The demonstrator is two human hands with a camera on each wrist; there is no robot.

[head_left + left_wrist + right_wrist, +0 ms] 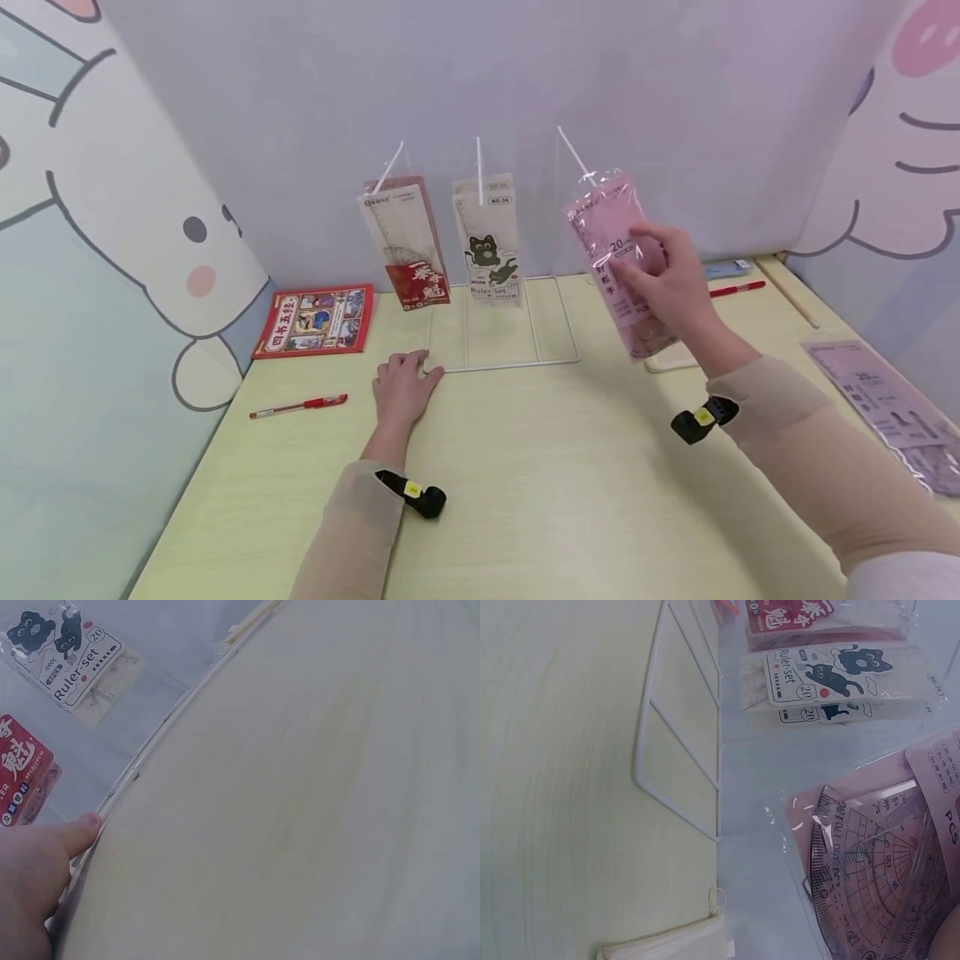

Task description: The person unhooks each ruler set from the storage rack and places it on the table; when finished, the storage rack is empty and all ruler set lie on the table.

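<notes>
My right hand (667,275) grips a pink ruler set packet (611,225) by its side, thumb across the front. The packet's top is at the right-hand white hook (573,152) of a wire display rack (517,363). Through its clear wrapping, a protractor (877,862) shows in the right wrist view. My left hand (401,387) holds the rack's front left corner, thumb against the wire; its other fingertips are partly hidden. Red-and-white ruler packets (408,242) hang on the left hook, and cat-print ruler set packets (487,237) on the middle one.
A red-bordered booklet (315,321) and a red pen (300,406) lie on the left. Another red pen (738,288) is behind my right hand. A second pink packet (885,408) lies on the table's right side. A wooden stick (787,292) is near the back right edge.
</notes>
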